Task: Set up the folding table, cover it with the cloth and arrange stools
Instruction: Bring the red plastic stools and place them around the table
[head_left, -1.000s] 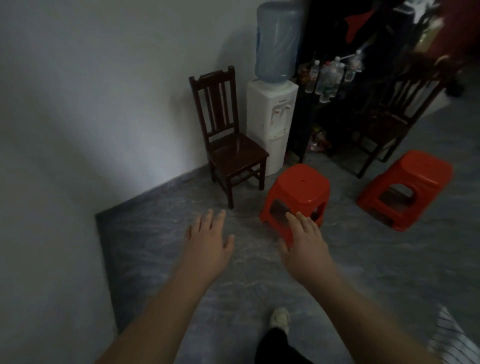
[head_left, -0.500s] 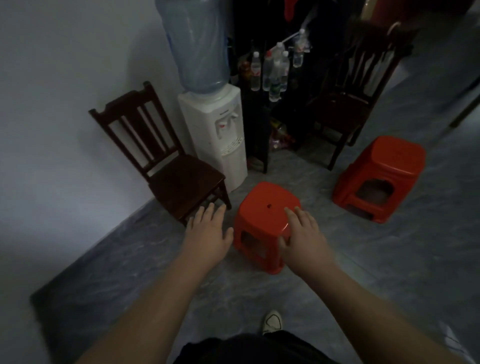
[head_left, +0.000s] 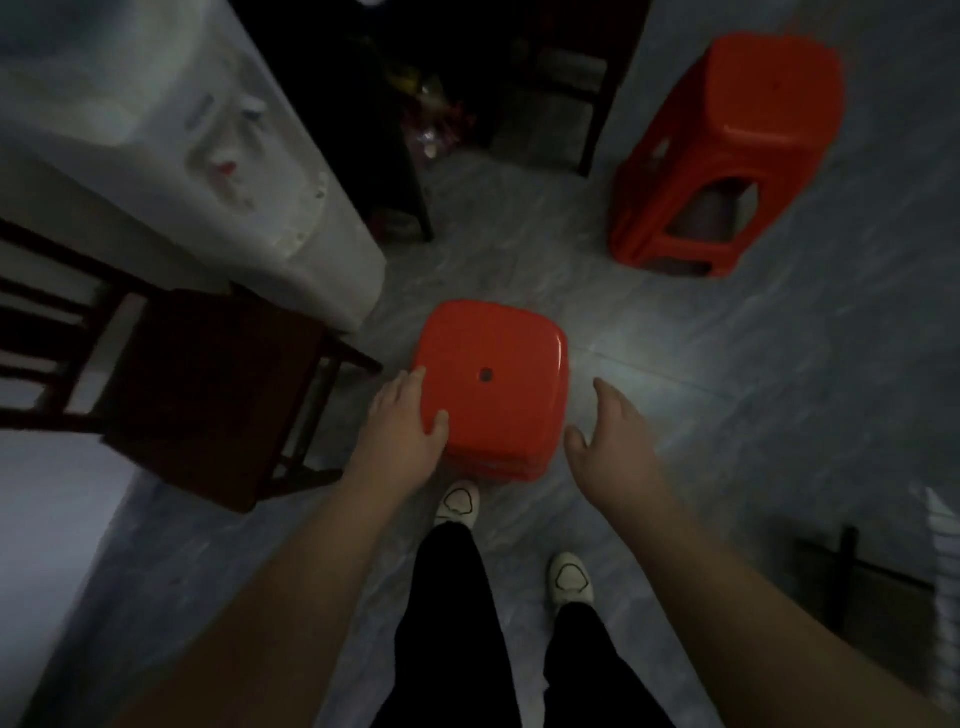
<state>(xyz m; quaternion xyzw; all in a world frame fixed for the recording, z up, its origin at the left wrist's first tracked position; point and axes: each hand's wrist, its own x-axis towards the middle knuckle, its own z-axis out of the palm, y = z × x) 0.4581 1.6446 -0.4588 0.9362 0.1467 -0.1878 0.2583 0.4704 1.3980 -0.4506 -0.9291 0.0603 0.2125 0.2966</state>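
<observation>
Red stool (head_left: 493, 384) pickup is starting. Left hand (head_left: 402, 431) is now on its near-left corner: thumb (head_left: 440, 418) on the seat, fingers down the left edge, gripping the rim. Right hand (head_left: 608, 447) is spread wide and holds nothing. It sits just beside the stool's right side, not touching as far as I can see.

Half a second ago both hands hung short of the stool. Since then the head has come over it and the left has made contact. My read: stool-arranging step, lift pending once the right closes in.

Stool stands upright on the floor (head_left: 727, 415), at the person's feet. Second stool (head_left: 753, 104), also red, is well beyond it to the right. Chair (head_left: 208, 374) is just left of it.

Containers: only the dispenser (head_left: 234, 156), beyond-left of the stool, bottle out of frame. Dark shelf (head_left: 363, 104) beyond the stool holds clutter too blurred to name.
</observation>
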